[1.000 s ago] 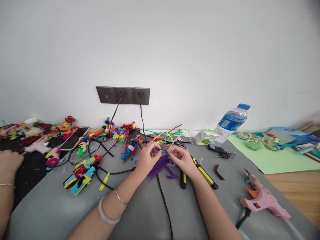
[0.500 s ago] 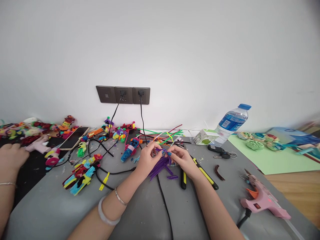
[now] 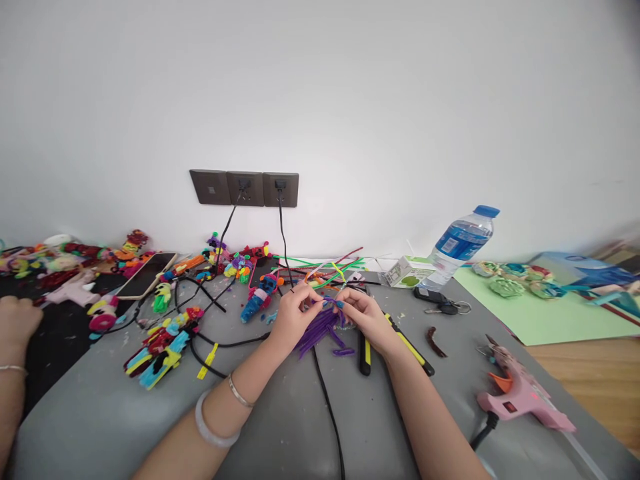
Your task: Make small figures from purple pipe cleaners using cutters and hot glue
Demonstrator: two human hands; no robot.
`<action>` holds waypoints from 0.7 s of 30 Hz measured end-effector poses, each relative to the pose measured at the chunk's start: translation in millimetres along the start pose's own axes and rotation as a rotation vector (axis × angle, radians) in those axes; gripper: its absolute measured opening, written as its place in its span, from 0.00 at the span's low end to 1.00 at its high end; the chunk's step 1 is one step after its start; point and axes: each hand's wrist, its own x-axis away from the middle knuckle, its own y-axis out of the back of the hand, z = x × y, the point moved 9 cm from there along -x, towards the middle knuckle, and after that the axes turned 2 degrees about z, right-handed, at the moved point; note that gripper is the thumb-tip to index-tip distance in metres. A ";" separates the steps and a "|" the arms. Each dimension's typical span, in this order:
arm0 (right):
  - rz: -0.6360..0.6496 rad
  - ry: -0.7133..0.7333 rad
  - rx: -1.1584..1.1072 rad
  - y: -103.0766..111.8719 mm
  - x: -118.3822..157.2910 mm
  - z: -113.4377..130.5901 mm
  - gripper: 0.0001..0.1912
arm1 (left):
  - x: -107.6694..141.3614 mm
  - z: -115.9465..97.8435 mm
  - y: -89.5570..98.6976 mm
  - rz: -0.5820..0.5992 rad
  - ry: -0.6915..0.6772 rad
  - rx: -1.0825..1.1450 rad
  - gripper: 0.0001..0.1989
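Observation:
My left hand (image 3: 300, 313) and my right hand (image 3: 361, 316) meet over the middle of the grey table, thumbs and forefingers pinched. Between them they hold a purple pipe cleaner (image 3: 331, 303). Just below the fingertips lies a bundle of purple pipe cleaners (image 3: 315, 332), and a short folded purple piece (image 3: 343, 352) rests apart from it. Yellow-and-black pliers (image 3: 411, 345) lie partly under my right forearm. Left of my left hand is a blue pipe-cleaner figure (image 3: 256, 301). How the held piece is bent is hidden by my fingers.
A pink glue gun (image 3: 525, 397) lies at right, near keys (image 3: 447, 307), a tilted water bottle (image 3: 457, 248) and a small carton (image 3: 410, 271). Pipe-cleaner figures (image 3: 163, 347), a phone (image 3: 146, 276) and black cables (image 3: 327, 407) spread leftward. Another person's hand (image 3: 17, 327) is at far left.
My fingertips have shifted slightly on the purple pipe cleaner, both hands staying pinched together. The other person's hand has moved a little left. The whole view has shifted slightly.

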 end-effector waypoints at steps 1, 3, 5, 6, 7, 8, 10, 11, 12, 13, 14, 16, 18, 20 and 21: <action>0.011 -0.012 -0.023 -0.7 0.3 -1.6 0.18 | 0.0 -0.6 0.2 -0.003 -0.006 0.003 0.05; 0.037 -0.037 -0.071 -2.9 0.9 -4.9 0.17 | 0.1 -1.5 0.7 -0.009 -0.011 0.001 0.05; 0.059 -0.058 -0.111 -5.4 1.2 -7.4 0.17 | -0.1 -2.6 0.6 -0.008 -0.011 -0.007 0.06; 0.068 -0.064 -0.126 -6.4 1.2 -8.1 0.17 | -0.3 -3.3 0.6 -0.007 -0.010 -0.012 0.06; 0.073 -0.068 -0.136 -7.1 1.1 -8.4 0.17 | -0.4 -4.2 0.4 -0.005 -0.008 -0.017 0.06; 0.077 -0.070 -0.144 -7.7 1.0 -8.2 0.17 | -0.5 -5.1 0.3 -0.003 -0.008 -0.020 0.06; 0.085 -0.077 -0.160 -8.9 1.0 -7.7 0.17 | -0.5 -7.5 0.1 -0.001 -0.012 -0.022 0.06; 0.091 -0.083 -0.168 -9.6 1.2 -7.5 0.18 | -0.4 -8.8 -0.1 -0.001 -0.018 -0.022 0.06; 0.096 -0.091 -0.175 -10.2 1.4 -7.5 0.18 | -0.2 -10.2 -0.5 0.000 -0.028 -0.021 0.07; 0.103 -0.101 -0.182 -10.9 1.8 -7.8 0.18 | 0.2 -11.7 -0.9 0.001 -0.040 -0.021 0.07; 0.110 -0.110 -0.187 -11.7 2.2 -8.1 0.18 | 0.6 -13.1 -1.4 0.000 -0.055 -0.022 0.07; 0.122 -0.124 -0.201 -12.8 2.8 -9.0 0.18 | 1.6 -15.5 -2.4 0.000 -0.087 -0.025 0.07; 0.129 -0.125 -0.226 -13.3 3.0 -9.3 0.17 | 2.5 -18.0 -3.4 0.000 -0.125 -0.029 0.08; 0.131 -0.118 -0.258 -13.0 2.9 -9.5 0.17 | 3.3 -21.1 -4.1 0.001 -0.167 -0.040 0.08; 0.135 -0.116 -0.270 -13.0 2.9 -9.8 0.16 | 3.7 -23.0 -4.2 0.001 -0.188 -0.049 0.08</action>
